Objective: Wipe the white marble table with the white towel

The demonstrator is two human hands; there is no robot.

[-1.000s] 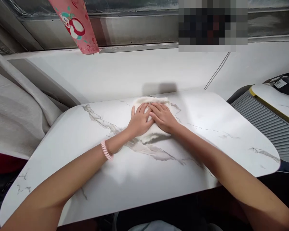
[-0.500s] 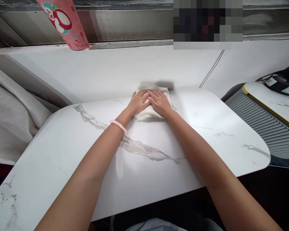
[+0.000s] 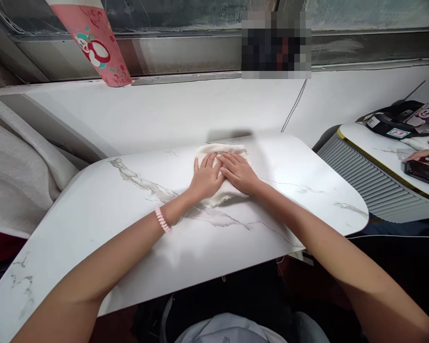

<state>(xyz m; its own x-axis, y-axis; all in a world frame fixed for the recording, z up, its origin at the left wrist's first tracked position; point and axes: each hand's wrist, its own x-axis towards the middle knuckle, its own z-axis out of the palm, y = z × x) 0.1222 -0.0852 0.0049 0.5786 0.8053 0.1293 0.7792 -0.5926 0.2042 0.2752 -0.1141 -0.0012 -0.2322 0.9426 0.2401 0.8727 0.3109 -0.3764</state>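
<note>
Cloth (image 3: 224,194): lies on the white tabletop (image 3: 207,247), towards the wall (image 3: 178,114), partly covered by both hands.
Left hand (image 3: 207,179): palm down on the cloth, fingers spread, pinching nothing.
Right hand (image 3: 239,173): flat beside it, fingers slightly apart, inner edges meeting.
Done: both palms are set on the cloth.
Left: work looks unfinished; how much remains, I cannot tell.
</note>
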